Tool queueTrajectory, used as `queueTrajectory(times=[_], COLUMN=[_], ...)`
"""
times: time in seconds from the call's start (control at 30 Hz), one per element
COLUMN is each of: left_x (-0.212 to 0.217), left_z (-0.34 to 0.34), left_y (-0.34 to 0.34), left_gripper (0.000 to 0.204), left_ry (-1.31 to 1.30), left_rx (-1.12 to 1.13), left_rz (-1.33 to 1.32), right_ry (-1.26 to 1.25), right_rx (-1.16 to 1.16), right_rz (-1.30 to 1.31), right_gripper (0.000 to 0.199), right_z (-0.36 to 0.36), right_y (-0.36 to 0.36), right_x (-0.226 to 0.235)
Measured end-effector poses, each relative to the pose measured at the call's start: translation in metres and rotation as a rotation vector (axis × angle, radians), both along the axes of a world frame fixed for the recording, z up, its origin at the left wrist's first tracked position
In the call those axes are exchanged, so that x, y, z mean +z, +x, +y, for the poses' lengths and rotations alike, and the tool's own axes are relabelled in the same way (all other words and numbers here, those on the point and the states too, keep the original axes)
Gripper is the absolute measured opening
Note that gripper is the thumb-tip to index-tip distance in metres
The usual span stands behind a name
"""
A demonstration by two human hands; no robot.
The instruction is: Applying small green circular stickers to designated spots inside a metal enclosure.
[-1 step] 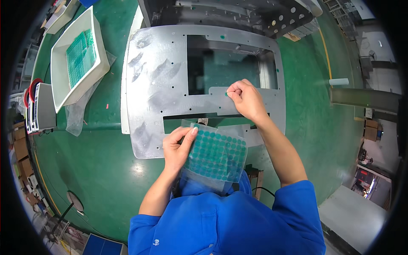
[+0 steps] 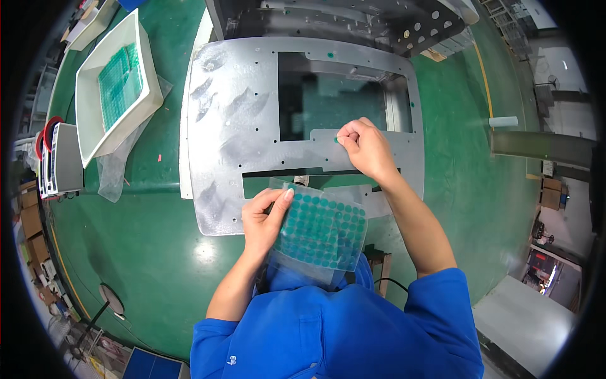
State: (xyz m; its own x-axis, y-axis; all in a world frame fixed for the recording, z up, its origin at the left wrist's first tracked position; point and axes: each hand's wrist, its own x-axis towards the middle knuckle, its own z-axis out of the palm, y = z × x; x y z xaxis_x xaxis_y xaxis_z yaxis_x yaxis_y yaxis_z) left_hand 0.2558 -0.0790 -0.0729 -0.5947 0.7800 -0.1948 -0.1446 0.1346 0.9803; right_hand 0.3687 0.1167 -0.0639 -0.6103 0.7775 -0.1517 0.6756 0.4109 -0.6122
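Pinching close now with the right hand (image 2: pixel 366 146), a small green dot (image 2: pixel 336 139) at the fingertips, over the strip below the big window (image 2: pixel 341 95) in the metal panel (image 2: pixel 233 139). Impossible to tell whether touching metal or hanging just above. Gripping with the left hand (image 2: pixel 262 221) at the near side of the panel, clamping the upper left corner of the clear sheet of green dots (image 2: pixel 322 230) between thumb and fingers.

Tricky: could land crooked or off the mark, with fingers covering the spot. Could also curl and cling to skin, if tacky. Worth watching the sheet, held at one corner, overlapping the panel's near edge in view; might sag, fold or snag there.

On to edges: window rim just beside the fingers, slot (image 2: pixel 259 183) running below the wrist, perhaps dropping the dot through either. Tight beyond the panel, against the dark metal box (image 2: pixel 353 25). Roomier right of the panel, alongside green floor (image 2: pixel 454 145); more crowded to its left, near the white tray (image 2: pixel 149 104) on the surface (image 2: pixel 170 151).
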Motion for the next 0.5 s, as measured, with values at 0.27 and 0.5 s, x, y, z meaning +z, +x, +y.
queueTrajectory(times=[0.27, 0.5], left_x=[0.007, 0.017], left_z=[-0.004, -0.022], left_y=[0.001, -0.001], left_gripper=[0.011, 0.006], left_ry=[0.025, 0.114], left_rx=[0.04, 0.029], left_rz=[-0.017, 0.202], right_ry=[-0.165, -0.493], right_rx=[-0.025, 0.075], right_rz=[0.079, 0.372], right_gripper=[0.008, 0.017], right_z=[0.01, -0.02], right_y=[0.004, -0.012], right_x=[-0.004, 0.025])
